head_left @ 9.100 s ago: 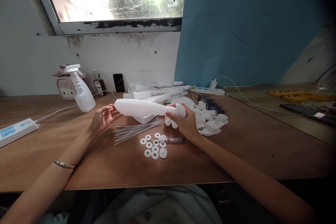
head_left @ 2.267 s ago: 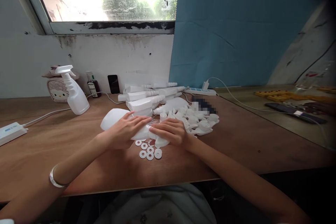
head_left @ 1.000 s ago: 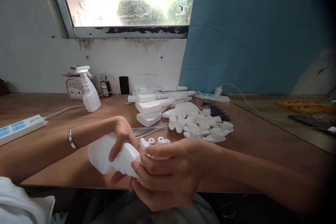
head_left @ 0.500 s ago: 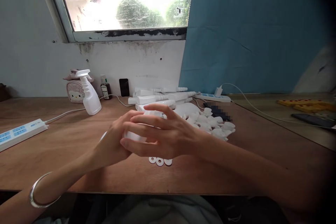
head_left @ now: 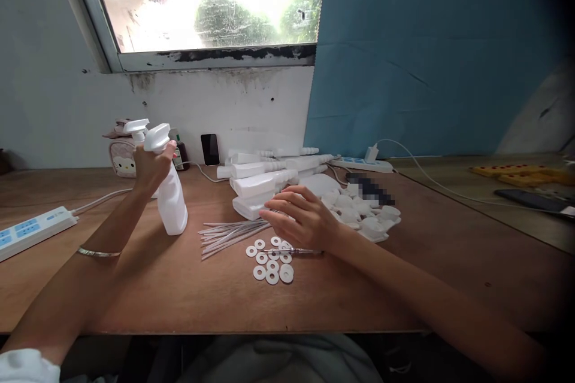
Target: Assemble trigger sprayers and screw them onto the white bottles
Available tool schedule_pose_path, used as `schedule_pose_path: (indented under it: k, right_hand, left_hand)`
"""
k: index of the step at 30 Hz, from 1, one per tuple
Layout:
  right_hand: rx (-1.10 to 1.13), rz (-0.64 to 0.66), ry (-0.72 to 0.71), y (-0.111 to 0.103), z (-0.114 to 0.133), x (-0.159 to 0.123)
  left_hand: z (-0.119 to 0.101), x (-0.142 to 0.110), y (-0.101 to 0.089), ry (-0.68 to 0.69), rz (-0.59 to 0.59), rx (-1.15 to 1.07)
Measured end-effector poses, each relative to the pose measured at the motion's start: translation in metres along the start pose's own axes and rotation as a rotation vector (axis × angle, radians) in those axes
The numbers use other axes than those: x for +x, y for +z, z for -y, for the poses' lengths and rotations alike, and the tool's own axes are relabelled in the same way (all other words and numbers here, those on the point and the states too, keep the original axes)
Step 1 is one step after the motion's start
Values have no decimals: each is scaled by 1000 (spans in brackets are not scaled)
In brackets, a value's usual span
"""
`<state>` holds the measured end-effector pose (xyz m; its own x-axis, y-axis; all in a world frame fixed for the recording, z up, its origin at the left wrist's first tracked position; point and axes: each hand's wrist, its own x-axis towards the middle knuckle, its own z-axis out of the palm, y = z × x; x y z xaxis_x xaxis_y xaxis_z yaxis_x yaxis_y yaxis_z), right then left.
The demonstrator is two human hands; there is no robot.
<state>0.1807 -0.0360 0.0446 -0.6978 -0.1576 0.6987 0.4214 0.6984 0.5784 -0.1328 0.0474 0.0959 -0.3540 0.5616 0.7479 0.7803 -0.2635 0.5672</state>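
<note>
from here i see the left hand (head_left: pixel 153 166) hold the bottle (head_left: pixel 172 206) by its neck, likely for steadiness; the right hand (head_left: pixel 305 218), loosely spread, looks empty near the rings (head_left: pixel 268 267).

held btl (head_left: pixel 172 208) neck part-hidden, l pwr strip (head_left: pixel 39 230) cropped

No lettering can be read, though the pink bag (head_left: pixel 120 151) bears the Hello Kitty face (head_left: pixel 124 166).
</note>
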Motion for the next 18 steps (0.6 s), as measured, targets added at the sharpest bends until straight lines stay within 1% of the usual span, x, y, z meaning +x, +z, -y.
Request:
schedule_pose_path:
  k: [3, 5, 8, 10, 13, 16, 18]
  right_hand:
    - [45, 70, 44, 10, 5, -14]
    - [69, 120, 32, 13, 10, -21]
    - [67, 173, 0, 16, 18, -29]
    - [59, 193, 0, 17, 22, -33]
    - [63, 212, 12, 20, 24, -37]
    - [79, 219, 15, 23, 25, -41]
    - [88, 230, 15, 25, 25, -42]
  left_hand:
    - [15, 15, 15, -46, -15, 25]
    - [22, 25, 22, -85, -12, 62]
    - [29, 35, 28, -122, -8, 128]
    - [33, 34, 29, -131, 14, 170]
    - [43, 16, 32, -177, 103, 236]
    - [59, -13, 38, -248, 210, 305]
    - [71, -30, 42, -277, 255, 341]
